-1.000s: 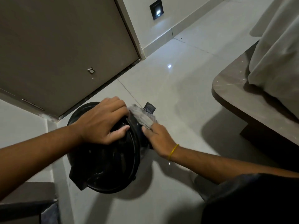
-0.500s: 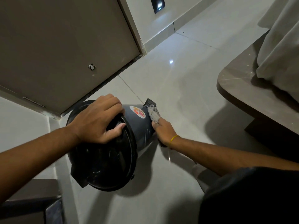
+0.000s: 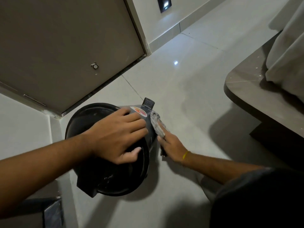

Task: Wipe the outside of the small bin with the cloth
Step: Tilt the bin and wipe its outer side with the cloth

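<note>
The small dark grey bin (image 3: 113, 178) lies tilted on the floor, its black lid facing me and its foot pedal (image 3: 148, 102) pointing away. A round sticker (image 3: 139, 111) shows on its side. My left hand (image 3: 115, 137) grips the bin's rim, fingers over the side and thumb on the lid. My right hand (image 3: 171, 143), with a yellow band at the wrist, presses a crumpled pale grey cloth (image 3: 157, 124) against the bin's right side near the base.
A brown door (image 3: 65, 46) with a doorstop (image 3: 94, 65) stands behind the bin. A dark bed platform (image 3: 256, 99) with hanging bedding (image 3: 287, 55) is at the right. Glossy floor tiles (image 3: 181, 79) lie between. My dark-clothed knee (image 3: 263, 203) fills the lower right.
My right hand has slid the cloth from the bin's upper side, near the rim, down along the right side toward the base. The sticker is now uncovered. My left hand keeps its grip.
</note>
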